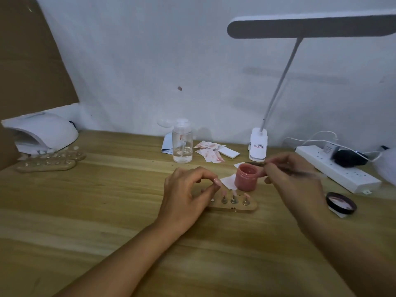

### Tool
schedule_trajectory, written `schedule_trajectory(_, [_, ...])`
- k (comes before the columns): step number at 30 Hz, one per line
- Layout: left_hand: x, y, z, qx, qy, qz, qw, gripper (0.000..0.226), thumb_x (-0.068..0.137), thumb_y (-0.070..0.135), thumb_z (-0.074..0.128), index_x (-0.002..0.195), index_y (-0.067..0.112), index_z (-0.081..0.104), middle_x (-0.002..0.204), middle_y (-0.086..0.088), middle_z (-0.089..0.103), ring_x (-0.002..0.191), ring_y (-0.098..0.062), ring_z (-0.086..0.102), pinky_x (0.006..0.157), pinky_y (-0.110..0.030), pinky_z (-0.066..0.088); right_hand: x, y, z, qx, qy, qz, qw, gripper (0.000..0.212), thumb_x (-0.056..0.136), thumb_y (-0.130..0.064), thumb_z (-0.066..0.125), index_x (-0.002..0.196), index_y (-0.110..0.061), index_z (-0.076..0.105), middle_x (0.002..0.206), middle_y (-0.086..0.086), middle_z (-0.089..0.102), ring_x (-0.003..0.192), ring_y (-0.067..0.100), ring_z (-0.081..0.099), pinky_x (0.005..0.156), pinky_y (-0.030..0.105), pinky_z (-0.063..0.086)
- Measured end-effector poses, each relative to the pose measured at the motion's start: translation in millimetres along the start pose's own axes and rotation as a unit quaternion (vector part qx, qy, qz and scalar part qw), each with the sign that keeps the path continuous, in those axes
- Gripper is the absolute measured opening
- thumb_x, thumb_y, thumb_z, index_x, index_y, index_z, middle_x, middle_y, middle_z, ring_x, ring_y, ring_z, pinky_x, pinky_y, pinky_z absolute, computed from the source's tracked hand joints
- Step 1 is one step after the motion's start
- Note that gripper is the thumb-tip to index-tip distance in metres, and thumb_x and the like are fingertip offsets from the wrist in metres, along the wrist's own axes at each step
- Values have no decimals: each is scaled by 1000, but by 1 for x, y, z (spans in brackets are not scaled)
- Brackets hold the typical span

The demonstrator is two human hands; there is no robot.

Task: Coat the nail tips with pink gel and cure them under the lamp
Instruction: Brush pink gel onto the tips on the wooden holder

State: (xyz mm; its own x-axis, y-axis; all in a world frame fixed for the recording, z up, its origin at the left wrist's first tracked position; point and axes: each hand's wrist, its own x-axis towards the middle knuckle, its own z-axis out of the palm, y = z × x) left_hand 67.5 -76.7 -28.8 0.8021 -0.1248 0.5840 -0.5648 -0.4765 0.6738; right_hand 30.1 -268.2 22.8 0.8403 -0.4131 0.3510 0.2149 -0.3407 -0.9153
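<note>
A wooden nail-tip holder [240, 205] lies mid-table with several pink tips standing on small metal stands. My left hand [186, 196] covers its left end, and its fingers pinch one pink nail tip [217, 181]. Just behind the holder stands an open jar of pink gel [246, 176]. My right hand [293, 174] holds a thin brush [300, 172] beside the jar, its tip end near the jar's rim. The white curing lamp [42, 131] sits at the far left by the wall.
Two more wooden holders with nail tips [49, 161] lie in front of the curing lamp. A clear pump bottle [182, 142], stained paper wipes [210, 152], a desk lamp base [258, 145], a power strip [336, 168] and the jar's lid [341, 203] stand around the work area.
</note>
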Motion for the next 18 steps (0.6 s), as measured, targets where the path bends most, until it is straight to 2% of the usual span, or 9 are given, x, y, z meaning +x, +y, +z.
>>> schedule_trajectory(3, [0,0,0,-12,-7,4,1000,19,84,24,76,82,41,67,87,27,68,91,-9,58,93,-51,43,31,4,0,-88,-22,44,995,7,82,-21,62,79,-15,65,64,-7,72,58,1,62,57,24,43])
schedule_trajectory(6, [0,-1,0,-18,-7,6,1000,17,84,25,75,83,40,68,86,26,69,91,-12,60,91,-52,43,42,12,7,-183,-76,65,978,19,84,-27,63,73,-15,72,70,0,73,79,18,66,75,39,53])
schedule_trajectory(8, [0,-1,0,-17,-5,5,1000,17,83,25,76,83,40,68,86,27,69,91,-12,60,91,-52,44,41,13,10,-216,-79,64,971,24,87,-28,61,71,-13,73,73,4,73,84,25,65,83,44,53])
schedule_trajectory(10, [0,0,0,-15,-4,7,1000,14,82,28,74,82,40,67,85,27,69,90,-11,59,91,-52,44,32,10,10,-162,-7,26,986,18,88,-23,57,76,-13,66,69,1,73,81,22,67,79,39,54])
schedule_trajectory(11, [0,0,0,-15,-4,6,1000,13,82,29,73,81,41,67,86,28,68,89,-10,59,91,-52,44,23,7,9,-90,29,-7,995,13,90,-18,57,80,-11,61,66,0,72,75,15,69,72,29,55])
schedule_trajectory(13, [0,-1,0,-14,-4,2,1000,14,83,30,75,81,41,67,87,28,67,88,-6,58,91,-51,44,-6,1,6,46,20,-69,996,9,90,-13,62,85,-10,55,71,-1,74,69,5,70,61,10,51])
schedule_trajectory(14, [0,-1,0,-12,-7,1,1000,14,83,30,76,81,41,67,86,27,68,87,-5,57,91,-51,44,-22,3,7,85,-17,-84,993,14,88,-17,67,86,-12,55,78,0,76,73,7,72,63,11,52])
schedule_trajectory(16, [0,-1,0,-6,-10,-2,1000,16,83,29,77,80,41,67,83,25,68,86,-6,58,91,-51,45,-47,6,8,112,-76,-92,986,19,80,-30,73,84,-20,57,87,5,76,82,17,73,68,25,58])
schedule_trajectory(18, [0,0,0,-3,-12,-1,1000,18,82,27,78,79,41,67,80,24,68,86,-7,58,90,-52,45,-58,14,9,84,-60,-112,988,17,84,-22,73,80,-23,57,81,6,75,77,18,71,69,43,57])
